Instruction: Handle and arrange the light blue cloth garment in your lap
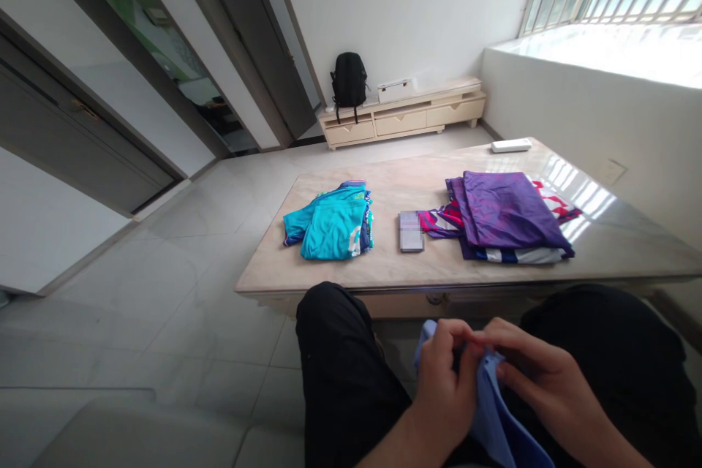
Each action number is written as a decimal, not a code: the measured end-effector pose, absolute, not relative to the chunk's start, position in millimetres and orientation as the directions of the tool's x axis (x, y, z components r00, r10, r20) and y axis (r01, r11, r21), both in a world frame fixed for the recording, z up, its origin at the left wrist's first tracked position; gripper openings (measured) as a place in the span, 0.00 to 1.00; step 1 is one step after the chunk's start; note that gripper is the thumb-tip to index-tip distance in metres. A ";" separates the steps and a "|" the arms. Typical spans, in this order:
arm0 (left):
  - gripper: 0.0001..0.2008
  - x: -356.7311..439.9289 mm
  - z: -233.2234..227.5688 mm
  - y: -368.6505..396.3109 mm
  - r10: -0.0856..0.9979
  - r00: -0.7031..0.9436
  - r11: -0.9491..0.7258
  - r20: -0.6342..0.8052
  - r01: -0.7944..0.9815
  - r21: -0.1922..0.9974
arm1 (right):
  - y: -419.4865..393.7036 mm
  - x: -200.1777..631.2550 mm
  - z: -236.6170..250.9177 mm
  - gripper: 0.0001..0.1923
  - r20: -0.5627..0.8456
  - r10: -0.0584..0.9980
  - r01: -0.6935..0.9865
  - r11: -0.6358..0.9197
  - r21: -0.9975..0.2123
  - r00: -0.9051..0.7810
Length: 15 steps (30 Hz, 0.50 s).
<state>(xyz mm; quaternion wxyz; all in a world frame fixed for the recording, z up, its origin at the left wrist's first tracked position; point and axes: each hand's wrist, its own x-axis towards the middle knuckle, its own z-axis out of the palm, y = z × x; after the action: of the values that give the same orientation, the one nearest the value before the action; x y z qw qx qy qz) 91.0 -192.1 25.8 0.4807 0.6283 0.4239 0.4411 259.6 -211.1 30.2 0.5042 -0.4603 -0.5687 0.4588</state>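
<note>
A light blue shirt (491, 409) hangs between my knees in front of the table. My left hand (447, 380) pinches its upper edge with thumb and fingers. From the other side my right hand (540, 373) grips the same edge, and the fingertips of both hands meet there. Most of the shirt is hidden by my hands or cut off at the bottom of the view. On the table beyond lie a folded turquoise stack of clothes (334, 223) to the left and a purple folded stack of clothes (510, 208) to the right.
The marble-topped table (384, 183) stands just past my knees. On it are a phone-like object (411, 232), blurred out, and a white case (511, 145) at the far edge. Behind, a low cabinet (400, 123) carries a black backpack (349, 79) and a white box (395, 91).
</note>
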 end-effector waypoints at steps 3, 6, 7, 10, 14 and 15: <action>0.11 91.8 24.5 -191.2 0.969 0.227 -0.131 0.094 0.157 0.979 | -209.5 257.7 34.9 0.10 0.204 0.975 0.089 0.211 -0.973 -0.083; 0.09 92.4 25.4 -189.1 0.973 0.213 -0.131 0.094 0.167 0.977 | -207.7 256.9 36.5 0.11 0.230 0.970 0.122 0.239 -0.963 -0.081; 0.09 92.9 25.7 -188.3 0.972 0.210 -0.135 0.101 0.153 0.979 | -207.0 256.6 35.8 0.12 0.248 0.966 0.134 0.256 -0.957 -0.077; 0.09 95.7 24.8 -186.6 0.972 0.196 -0.145 0.127 0.080 0.986 | -204.9 255.5 31.2 0.12 0.301 0.951 0.165 0.309 -0.937 -0.071; 0.11 99.3 21.8 -186.4 0.980 0.157 -0.116 0.119 -0.027 0.993 | -202.4 255.0 26.3 0.11 0.258 0.960 0.187 0.275 -0.943 -0.113; 0.11 99.9 21.5 -186.5 0.982 0.154 -0.104 0.109 -0.043 0.994 | -201.9 255.2 25.9 0.10 0.234 0.964 0.193 0.255 -0.947 -0.123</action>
<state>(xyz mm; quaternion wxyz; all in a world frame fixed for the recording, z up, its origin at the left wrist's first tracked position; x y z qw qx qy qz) 99.9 -186.5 21.5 0.5188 0.5550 0.4229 0.4939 255.2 -201.9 25.9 0.4781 -0.4583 -0.6315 0.4032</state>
